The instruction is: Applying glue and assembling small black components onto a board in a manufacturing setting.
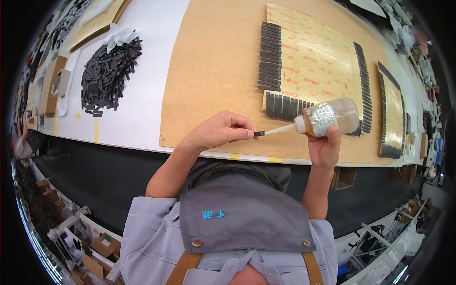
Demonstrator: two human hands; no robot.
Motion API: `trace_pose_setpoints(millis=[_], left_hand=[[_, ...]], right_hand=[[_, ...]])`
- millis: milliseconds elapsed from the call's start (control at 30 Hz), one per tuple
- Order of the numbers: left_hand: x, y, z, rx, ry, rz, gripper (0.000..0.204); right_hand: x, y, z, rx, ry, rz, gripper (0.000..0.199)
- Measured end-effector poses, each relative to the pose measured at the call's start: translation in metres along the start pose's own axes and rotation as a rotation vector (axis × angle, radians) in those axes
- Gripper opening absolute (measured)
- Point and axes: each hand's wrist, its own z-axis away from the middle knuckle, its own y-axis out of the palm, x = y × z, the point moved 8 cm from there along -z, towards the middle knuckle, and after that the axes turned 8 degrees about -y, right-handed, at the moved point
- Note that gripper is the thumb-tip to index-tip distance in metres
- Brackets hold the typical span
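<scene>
My left hand (222, 129) pinches a small black strip (259, 134) between thumb and fingers, above the near edge of the table. From the right, the thin pale nozzle (281, 128) of a squeeze bottle (346, 115) reaches to the strip's end. My right hand (324, 145) is wrapped round the bottle from below and holds it tipped on its side. The bottle is cloudy plastic with silver tape around it and amber liquid near its neck. Just beyond the bottle lies a yellowish board (316, 52) with rows of black strips (270, 57) along its edges.
A heap of black strips (109, 76) lies on the white tabletop at the left, with a crumpled white piece (117, 37) on top. Brown paper (213, 61) covers the middle. A second strip-edged board (392, 109) is at the right. Cardboard boxes (51, 85) stand far left.
</scene>
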Motion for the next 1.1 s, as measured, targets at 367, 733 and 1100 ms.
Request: trace_pose_setpoints(millis=[367,733,1100], left_hand=[[-0.002,0.004,-0.002,-0.015,-0.002,-0.04,0.018],[0.001,0.002,-0.002,-0.014,-0.045,-0.025,0.02],[0.0,0.003,-0.001,-0.016,-0.045,-0.025,0.02]], right_hand=[[0.0,0.01,-0.001,-0.021,0.041,0.051,0.056],[-0.002,0.001,0.001,-0.029,-0.018,0.118,0.06],[-0.001,0.004,0.003,-0.006,-0.005,0.111,0.063]])
